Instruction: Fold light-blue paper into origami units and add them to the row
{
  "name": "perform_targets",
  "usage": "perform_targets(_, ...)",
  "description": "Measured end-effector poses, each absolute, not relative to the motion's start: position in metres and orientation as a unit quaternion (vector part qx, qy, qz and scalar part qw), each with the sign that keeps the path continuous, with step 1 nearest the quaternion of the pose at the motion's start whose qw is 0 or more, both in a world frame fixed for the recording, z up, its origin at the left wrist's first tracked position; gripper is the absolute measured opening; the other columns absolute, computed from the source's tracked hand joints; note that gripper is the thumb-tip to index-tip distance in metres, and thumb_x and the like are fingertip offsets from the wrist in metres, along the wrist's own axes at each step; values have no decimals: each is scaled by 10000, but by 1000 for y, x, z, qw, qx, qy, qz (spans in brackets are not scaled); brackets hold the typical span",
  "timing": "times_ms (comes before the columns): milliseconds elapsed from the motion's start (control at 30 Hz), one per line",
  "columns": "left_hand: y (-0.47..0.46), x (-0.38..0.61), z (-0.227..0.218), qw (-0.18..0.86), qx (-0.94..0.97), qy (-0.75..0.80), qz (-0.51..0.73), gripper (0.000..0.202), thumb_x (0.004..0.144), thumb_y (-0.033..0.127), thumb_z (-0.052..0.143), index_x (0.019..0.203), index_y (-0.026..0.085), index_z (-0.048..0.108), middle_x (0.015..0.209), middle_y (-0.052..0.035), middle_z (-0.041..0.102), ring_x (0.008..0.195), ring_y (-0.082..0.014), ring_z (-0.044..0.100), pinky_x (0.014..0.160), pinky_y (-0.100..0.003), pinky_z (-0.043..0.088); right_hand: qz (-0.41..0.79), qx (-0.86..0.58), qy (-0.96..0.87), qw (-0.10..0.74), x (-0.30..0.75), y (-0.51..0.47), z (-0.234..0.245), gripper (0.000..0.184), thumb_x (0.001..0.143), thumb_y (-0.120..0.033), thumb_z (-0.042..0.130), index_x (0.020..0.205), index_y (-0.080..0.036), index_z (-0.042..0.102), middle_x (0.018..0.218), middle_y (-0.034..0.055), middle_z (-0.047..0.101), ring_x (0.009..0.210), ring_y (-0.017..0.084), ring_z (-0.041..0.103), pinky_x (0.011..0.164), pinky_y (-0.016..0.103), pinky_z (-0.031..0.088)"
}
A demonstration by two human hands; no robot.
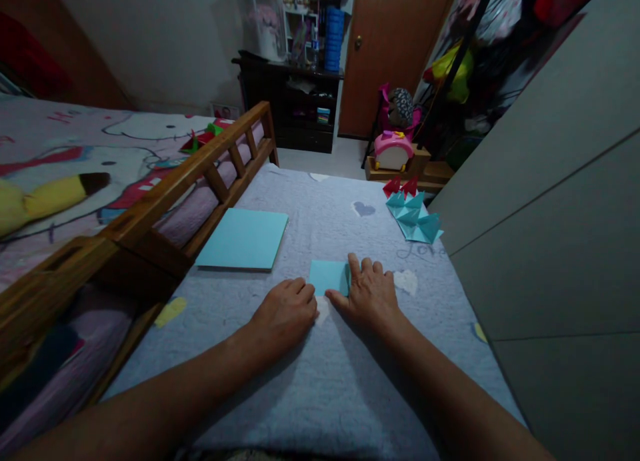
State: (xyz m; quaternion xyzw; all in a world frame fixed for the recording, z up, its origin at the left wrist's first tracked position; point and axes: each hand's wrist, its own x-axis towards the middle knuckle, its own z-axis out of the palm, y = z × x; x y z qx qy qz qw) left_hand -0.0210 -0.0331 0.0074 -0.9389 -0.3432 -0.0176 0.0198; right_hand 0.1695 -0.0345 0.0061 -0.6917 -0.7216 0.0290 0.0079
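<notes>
A small folded sheet of light-blue paper lies flat on the bed. My left hand is closed, its curled fingers at the paper's lower left corner; the fingertips are partly hidden. Across the paper's right end rests my right hand, thumb stretched along the near edge and index finger pointing away at the far right corner. Its fingers are apart and press down on the paper. Farther left sits a stack of larger light-blue square sheets. Folded light-blue paper pieces and red ones stand at the far right.
The bed's grey-blue sheet carries printed hearts. A wooden bed rail runs along the left, with another bed beyond it. A pale cabinet wall borders the right. Past the bed's far end are a pink-and-white toy case and a dark shelf.
</notes>
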Motion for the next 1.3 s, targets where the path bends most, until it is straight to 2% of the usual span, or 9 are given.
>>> perform_targets(200,-34,-22,6,14,-940,-340,-15,161,926,166,585,840,128,716,832,-98,661,868,-256,596,761,-383,503,30,-673,-739,5,182,-40,8,787,909,-573,532,1576,-243,276,1153,170,605,1036,347,536,843,456,378)
perform_targets(400,-34,-24,4,19,-943,-331,-20,195,922,123,552,811,130,712,817,-100,658,838,-255,594,742,-393,515,11,-671,-741,-3,205,-46,6,762,920,-496,551,1589,-291,249,1109,143,593,981,323,540,811,422,358)
perform_targets(767,-34,-25,1,9,-941,-335,-51,272,910,80,466,750,136,678,786,-107,639,777,-245,562,698,-392,509,0,-678,-735,-7,242,-57,1,724,933,-420,553,1584,-270,273,1105,127,584,951,290,528,786,387,335)
perform_targets(1033,-34,-26,3,18,-943,-331,-39,228,895,74,526,724,134,664,769,-102,642,773,-241,591,683,-378,522,7,-687,-726,5,255,-61,-3,723,930,-381,552,1582,-251,267,1131,128,585,976,302,532,784,389,353)
perform_targets(1200,-25,-28,8,-19,-932,-356,-74,284,941,173,507,692,149,642,719,-76,624,714,-211,595,653,-347,519,15,-693,-721,4,258,-60,-1,712,928,-324,528,1575,-188,262,1143,153,608,976,309,546,783,391,375)
perform_targets(1300,-18,-28,7,-45,-912,-392,-115,206,944,220,531,793,146,650,809,-87,657,796,-227,624,720,-368,544,41,-707,-706,11,256,-55,2,612,956,-335,476,1526,-149,351,1199,181,616,1016,321,563,798,399,390)
